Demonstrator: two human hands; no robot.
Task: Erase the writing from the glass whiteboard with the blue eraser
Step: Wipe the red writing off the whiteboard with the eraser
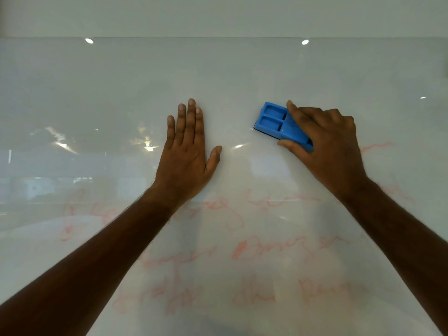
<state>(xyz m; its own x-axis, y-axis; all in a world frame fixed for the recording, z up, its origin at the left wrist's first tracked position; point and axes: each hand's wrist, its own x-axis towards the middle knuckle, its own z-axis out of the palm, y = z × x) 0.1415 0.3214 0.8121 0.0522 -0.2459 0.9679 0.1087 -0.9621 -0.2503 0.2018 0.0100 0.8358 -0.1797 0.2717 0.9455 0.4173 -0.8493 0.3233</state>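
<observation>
The glass whiteboard (242,76) fills the view. Faint red handwriting (266,248) covers its lower half in several lines, and a short red stroke (374,147) shows to the right of my right hand. The upper part of the board shows no marks. My right hand (324,144) grips the blue eraser (276,121) between thumb and fingers and holds it flat against the glass, above the writing. My left hand (188,151) lies flat on the glass with straight fingers, to the left of the eraser.
The board's top edge (218,37) runs across the view, with a pale wall (218,15) above it. Two round metal mounts (89,41) (305,42) sit near the top edge. Reflections of a room shimmer on the left of the glass.
</observation>
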